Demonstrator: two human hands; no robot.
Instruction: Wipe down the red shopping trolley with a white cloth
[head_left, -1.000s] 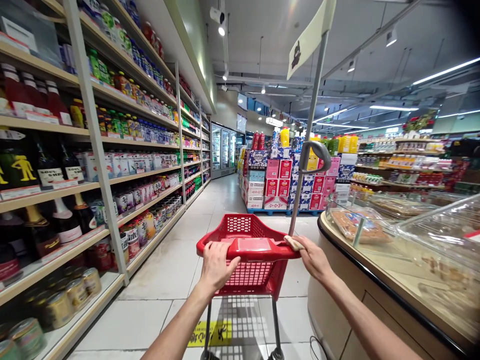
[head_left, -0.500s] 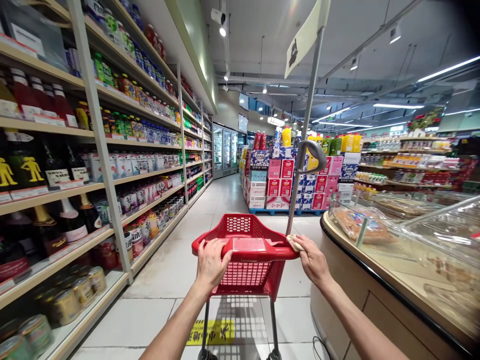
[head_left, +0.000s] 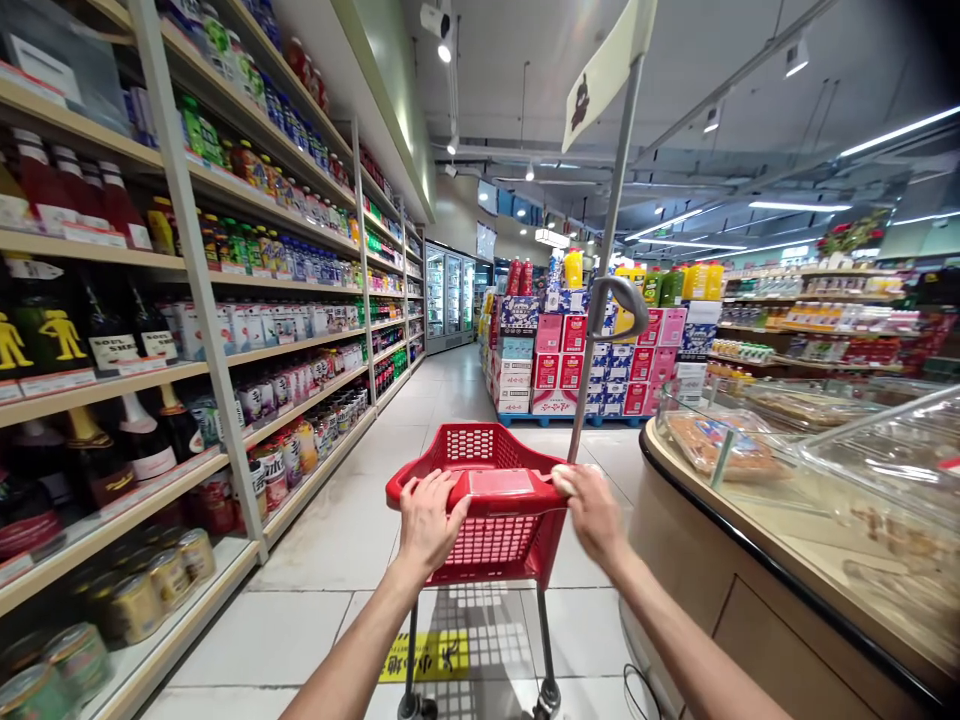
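A small red shopping cart (head_left: 491, 545) stands directly in front of me on the tiled floor. My left hand (head_left: 430, 522) rests over the left part of its red handle (head_left: 499, 500), fingers curled across the top and thumb along the near side. At the handle's right end, my right hand (head_left: 596, 518) presses a crumpled whitish cloth (head_left: 564, 478) against the plastic. Most of the cloth is hidden under the fingers. A grey pole (head_left: 600, 345) with a hook-like loop and a pale flag (head_left: 606, 75) rises from the cart's right side.
Tall drink shelves (head_left: 289, 280) line the left. On the right stands a curved glass-topped counter (head_left: 675, 530) with packaged food. Stacked drink cartons (head_left: 555, 365) on a blue pallet are ahead. A yellow floor sticker (head_left: 427, 657) lies beneath the cart, and a cable (head_left: 637, 690) by the counter.
My right hand with the cloth has moved left and slightly up along the handle's right end. The cart's right side and pole have swung slightly left. My left hand keeps its hold.
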